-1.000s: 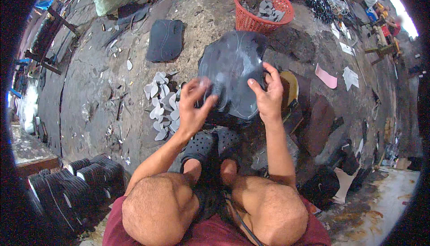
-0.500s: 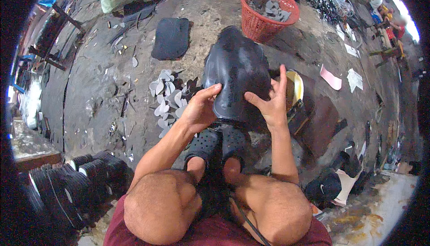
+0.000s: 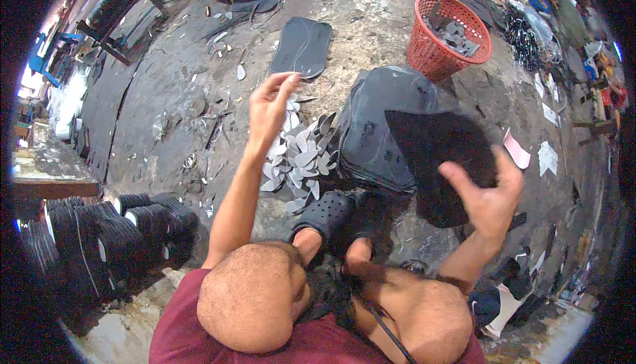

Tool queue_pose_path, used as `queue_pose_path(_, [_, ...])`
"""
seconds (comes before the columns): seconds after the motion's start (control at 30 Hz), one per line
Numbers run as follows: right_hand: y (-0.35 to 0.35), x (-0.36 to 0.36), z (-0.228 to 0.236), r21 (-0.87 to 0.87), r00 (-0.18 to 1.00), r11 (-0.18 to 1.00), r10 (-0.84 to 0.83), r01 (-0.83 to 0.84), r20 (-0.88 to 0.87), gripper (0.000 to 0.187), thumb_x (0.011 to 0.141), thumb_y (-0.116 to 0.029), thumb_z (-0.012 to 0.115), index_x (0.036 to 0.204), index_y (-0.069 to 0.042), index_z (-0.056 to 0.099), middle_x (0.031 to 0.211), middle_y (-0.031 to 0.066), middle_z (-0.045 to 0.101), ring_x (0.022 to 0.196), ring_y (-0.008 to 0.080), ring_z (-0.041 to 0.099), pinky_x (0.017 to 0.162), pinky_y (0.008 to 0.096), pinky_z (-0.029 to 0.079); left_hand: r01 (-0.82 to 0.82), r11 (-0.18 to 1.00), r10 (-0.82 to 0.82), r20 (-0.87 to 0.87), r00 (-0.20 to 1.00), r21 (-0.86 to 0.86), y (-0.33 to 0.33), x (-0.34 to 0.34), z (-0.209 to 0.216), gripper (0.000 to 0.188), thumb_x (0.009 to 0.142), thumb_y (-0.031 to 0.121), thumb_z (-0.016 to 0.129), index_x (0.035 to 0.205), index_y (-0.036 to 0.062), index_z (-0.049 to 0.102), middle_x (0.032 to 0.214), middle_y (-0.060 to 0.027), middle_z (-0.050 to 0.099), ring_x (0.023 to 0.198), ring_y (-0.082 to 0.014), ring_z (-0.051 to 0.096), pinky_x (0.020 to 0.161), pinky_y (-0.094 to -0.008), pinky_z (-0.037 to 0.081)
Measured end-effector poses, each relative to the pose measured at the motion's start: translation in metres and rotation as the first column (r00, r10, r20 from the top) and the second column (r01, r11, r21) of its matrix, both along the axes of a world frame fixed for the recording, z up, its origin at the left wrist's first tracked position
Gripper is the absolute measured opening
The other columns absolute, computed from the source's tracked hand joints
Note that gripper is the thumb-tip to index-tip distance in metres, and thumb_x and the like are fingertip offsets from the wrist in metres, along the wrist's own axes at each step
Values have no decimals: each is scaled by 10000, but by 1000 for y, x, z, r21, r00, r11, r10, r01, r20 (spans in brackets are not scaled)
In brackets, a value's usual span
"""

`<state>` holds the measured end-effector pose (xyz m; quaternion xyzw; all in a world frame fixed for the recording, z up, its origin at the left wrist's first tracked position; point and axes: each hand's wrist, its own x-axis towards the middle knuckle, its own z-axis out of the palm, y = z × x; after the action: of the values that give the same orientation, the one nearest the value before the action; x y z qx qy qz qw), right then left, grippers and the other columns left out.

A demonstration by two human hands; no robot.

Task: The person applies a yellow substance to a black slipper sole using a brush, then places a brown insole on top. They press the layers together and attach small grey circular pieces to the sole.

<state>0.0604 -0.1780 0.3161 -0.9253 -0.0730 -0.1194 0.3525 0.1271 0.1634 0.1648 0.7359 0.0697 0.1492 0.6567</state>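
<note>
My left hand (image 3: 268, 109) is raised over the floor, its fingers loosely stretched and nothing visible in them. Just beyond its fingertips lies a single dark rubbery sheet (image 3: 301, 46) with rounded corners and pale curved lines. To the right, my right hand (image 3: 490, 195) has its thumb and fingers spread at the edge of a black sheet (image 3: 434, 158). That sheet hangs tilted; whether a finger still touches it, I cannot tell. Beside it, in front of my feet, stands a stack of similar dark sheets (image 3: 381, 122), partly covered by the black one.
Grey leaf-shaped offcuts (image 3: 301, 162) are heaped left of the stack. A red plastic basket (image 3: 434, 62) with grey scraps stands beyond it. Rows of black sole-shaped pieces (image 3: 99, 238) are at the left. A pink scrap (image 3: 517, 149) lies at the right.
Both hands held a bent dark sheet; now they are apart. The left has moved up and left, and the black sheet is off to the right beside my right hand. The view has shifted.
</note>
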Motion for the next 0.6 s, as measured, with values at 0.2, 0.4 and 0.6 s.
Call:
queue_pose_path(0.2, [34, 78, -94, 656, 849, 539, -328, 529, -415, 672, 800, -318, 868, 1271, 80, 600, 1230, 127, 665, 1093, 247, 617, 991, 369, 460, 72, 619, 351, -357, 866, 782, 87, -8, -179, 456, 805, 305, 729, 1229, 138, 710, 1225, -150, 694, 1135, -355, 654, 961, -468, 514])
queue_pose_path(0.4, [-20, 83, -169, 237, 904, 898, -291, 371, -315, 656, 808, -314, 840, 1329, -10, 581, 1218, 181, 672, 1082, 295, 646, 933, 402, 494, 21, 564, 267, -207, 941, 825, 52, -22, -175, 349, 800, 156, 737, 1149, 138, 721, 1049, -92, 719, 1000, -315, 670, 914, -426, 519])
queue_pose_path(0.6, [13, 59, -137, 85, 874, 898, -439, 431, 210, 570, 862, -230, 763, 1373, -69, 569, 1093, 123, 665, 1001, 303, 656, 916, 401, 509, -42, 685, 181, -113, 977, 727, 72, -45, -134, 204, 794, 90, 753, 997, 86, 772, 939, -87, 739, 861, -264, 706, 797, -353, 548])
